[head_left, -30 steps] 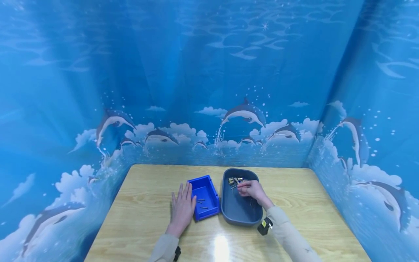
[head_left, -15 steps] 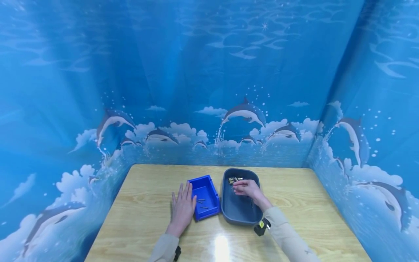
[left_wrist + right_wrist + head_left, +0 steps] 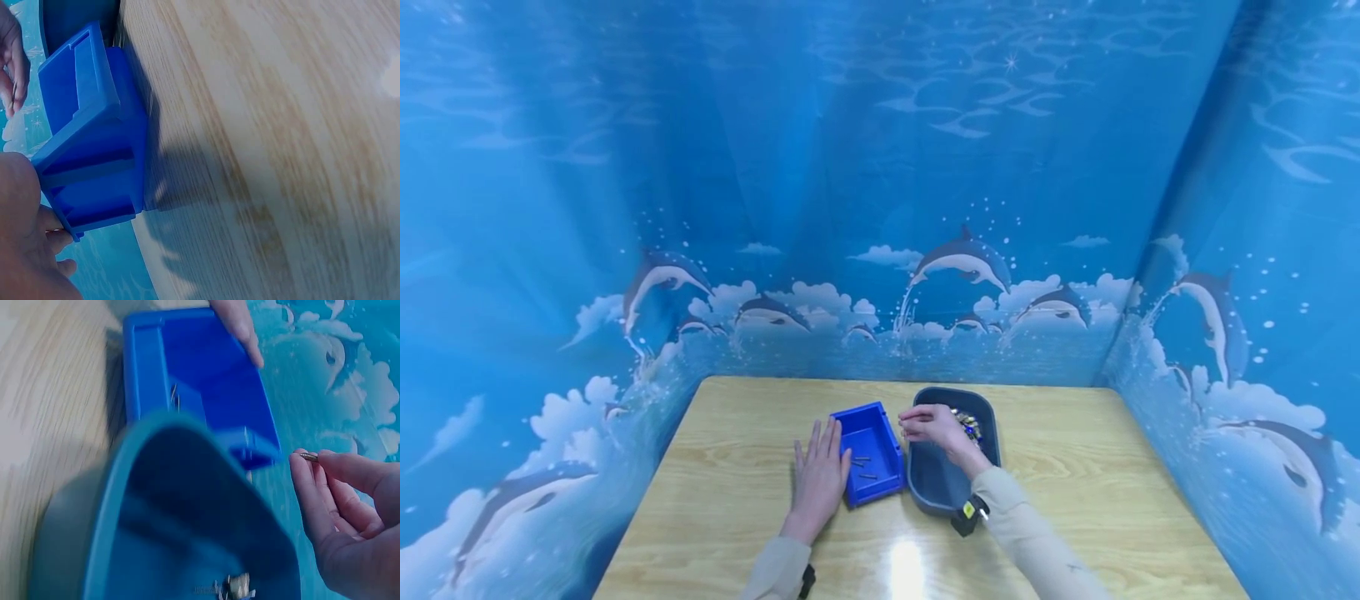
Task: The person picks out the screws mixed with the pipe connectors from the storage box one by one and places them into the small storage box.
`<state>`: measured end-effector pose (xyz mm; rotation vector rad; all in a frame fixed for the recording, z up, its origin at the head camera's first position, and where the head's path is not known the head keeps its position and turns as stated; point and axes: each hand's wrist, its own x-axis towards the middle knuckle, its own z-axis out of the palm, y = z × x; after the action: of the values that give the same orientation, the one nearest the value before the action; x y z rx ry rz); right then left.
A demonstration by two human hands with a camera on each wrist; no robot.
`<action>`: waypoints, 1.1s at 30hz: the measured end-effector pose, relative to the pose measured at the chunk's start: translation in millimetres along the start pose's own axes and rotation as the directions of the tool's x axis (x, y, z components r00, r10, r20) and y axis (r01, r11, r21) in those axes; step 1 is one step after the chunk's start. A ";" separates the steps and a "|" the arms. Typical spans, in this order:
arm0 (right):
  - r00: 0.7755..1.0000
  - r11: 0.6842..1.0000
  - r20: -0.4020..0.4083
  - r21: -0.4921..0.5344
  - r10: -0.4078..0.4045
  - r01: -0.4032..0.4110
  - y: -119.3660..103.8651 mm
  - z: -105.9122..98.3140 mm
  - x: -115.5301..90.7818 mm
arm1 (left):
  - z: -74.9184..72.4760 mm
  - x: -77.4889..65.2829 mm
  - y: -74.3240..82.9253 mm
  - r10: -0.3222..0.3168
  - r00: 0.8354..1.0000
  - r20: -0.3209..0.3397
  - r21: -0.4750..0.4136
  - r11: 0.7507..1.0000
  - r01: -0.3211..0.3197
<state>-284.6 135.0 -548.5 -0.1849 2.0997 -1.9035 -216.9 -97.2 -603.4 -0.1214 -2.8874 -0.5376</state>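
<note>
Between thumb and fingertips, my right hand (image 3: 934,427) pinches a small brass-coloured screw (image 3: 308,457); much of it is hidden by the fingers. The hand is over the left rim of the dark grey tub (image 3: 942,483), close to the blue bin (image 3: 872,437). A few thin metal screws (image 3: 868,476) lie on the bin's floor. My left hand (image 3: 818,483) lies with straight fingers along the bin's left side, fingertips at its rim. Inside the tub, behind my right wrist, is a pile of mixed small metal hardware (image 3: 967,423).
Bin and tub stand side by side on a light wooden table (image 3: 737,433). A blue curtain (image 3: 820,208) printed with dolphins rises behind the table and along both sides. A bright light reflection shows near the table's front.
My right hand has lifted from the hardware in the tub and moved left to the tub's rim, pinching the screw. My left hand and the bin have stayed put.
</note>
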 end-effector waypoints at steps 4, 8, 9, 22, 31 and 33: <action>1.000 1.000 0.009 -0.022 -0.014 0.014 -3.9 22.0 7.0 | 1.6 0.1 -1.6 0.005 1.000 -0.007 -0.005 1.000 -0.005; 0.999 0.992 0.025 -0.121 -0.042 0.045 -5.6 43.0 11.5 | 3.7 -0.5 -3.0 0.021 0.999 -0.024 -0.018 1.000 -0.022; 0.998 0.985 0.028 -0.163 -0.052 0.056 -5.5 47.8 12.0 | 4.1 -0.7 -3.4 0.028 0.999 -0.035 -0.024 0.999 -0.029; 0.924 0.487 0.223 -0.797 -0.311 0.356 13.6 84.0 19.3 | 0.3 -1.7 -1.5 0.048 0.998 -0.048 -0.016 0.999 -0.049; 0.896 0.313 0.305 -0.859 -0.324 0.406 22.4 95.2 14.8 | 1.3 -2.1 -1.9 0.041 0.998 -0.041 -0.025 0.999 -0.042; 0.896 0.313 0.310 -0.858 -0.318 0.408 24.4 97.1 14.0 | 1.5 -2.0 -2.2 0.041 0.998 -0.048 -0.030 0.999 -0.043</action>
<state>-265.8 41.5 -582.0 -1.0412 2.9810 -0.5503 -215.5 -98.8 -606.0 -0.1715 -2.8241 -0.5706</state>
